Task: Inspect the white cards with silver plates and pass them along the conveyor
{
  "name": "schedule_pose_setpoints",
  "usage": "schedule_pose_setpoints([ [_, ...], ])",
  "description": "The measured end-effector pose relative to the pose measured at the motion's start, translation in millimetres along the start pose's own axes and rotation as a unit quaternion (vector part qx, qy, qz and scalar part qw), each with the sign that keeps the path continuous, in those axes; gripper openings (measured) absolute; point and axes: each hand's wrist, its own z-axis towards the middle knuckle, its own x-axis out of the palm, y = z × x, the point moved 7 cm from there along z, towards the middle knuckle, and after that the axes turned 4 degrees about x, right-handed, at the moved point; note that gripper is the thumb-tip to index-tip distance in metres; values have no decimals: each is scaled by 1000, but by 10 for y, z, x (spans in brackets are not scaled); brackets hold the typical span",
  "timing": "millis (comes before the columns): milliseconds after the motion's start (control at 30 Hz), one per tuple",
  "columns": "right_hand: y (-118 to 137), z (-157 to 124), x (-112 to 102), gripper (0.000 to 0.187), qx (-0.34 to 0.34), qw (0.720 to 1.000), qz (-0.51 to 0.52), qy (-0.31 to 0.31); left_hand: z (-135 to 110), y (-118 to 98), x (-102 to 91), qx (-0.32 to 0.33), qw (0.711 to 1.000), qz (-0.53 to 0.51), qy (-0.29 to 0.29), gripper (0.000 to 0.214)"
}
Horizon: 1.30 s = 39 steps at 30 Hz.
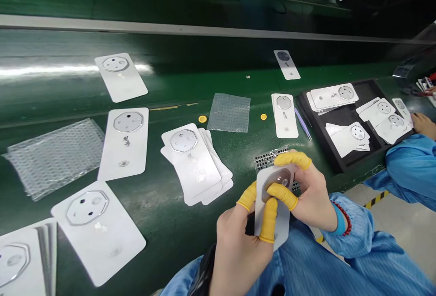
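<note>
At lower centre of view, ca. 5 o'clock, both hands hold one white panel (283, 224) just above the lap, clear of the green belt (163, 214).

- L hand (238, 237): closed on the panel's left edge, w/ yellow-cotted thumb and index finger on its face.
- R hand (311, 196): closed on the right edge, index finger hooked over the top, cotted thumb pressed on the round lens ring.
- Perforated metal plate (265, 160): just behind the panel at 12 o'clock, partly hidden.
- Panel stack (195, 164): fanned, at 10 o'clock.
- Small bubble-wrap sheet (229, 112): at 11 o'clock, btwn two yellow discs (202, 118).
- Black tray (340, 165): at 2 o'clock, holding more panels.
- Co-worker's hand (424, 123): at the tray's far right, at 3 o'clock.
</note>
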Motion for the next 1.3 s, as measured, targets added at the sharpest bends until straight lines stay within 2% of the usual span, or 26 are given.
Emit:
schedule_pose_setpoints([
  [133,-127,63,35,39,73,990,101,71,6,12,32,-18,996,-85,34,11],
  [367,-99,85,-1,36,86,982,137,95,3,-55,38,-22,991,-128,44,23],
  [600,-58,84,-3,39,84,987,94,97,8,-60,10,-14,997,-71,29,15],
  [833,174,34,-11,35,-20,995,-74,68,-88,-43,-24,15,999,50,-7,4],
  [933,175,32,-5,34,-6,993,-94,72,-70,-23,18,2,1000,-12,12,6],
  [1067,82,66,-15,31,40,996,0,78,15,-6,26,-25,989,-146,19,13],
  [1167,24,80,-25,32,68,993,57,81,57,-25,8,-32,984,-173,13,14],
  [1300,21,74,-31,32,81,990,74,91,71,-69,5,-34,983,-178,13,13],
])
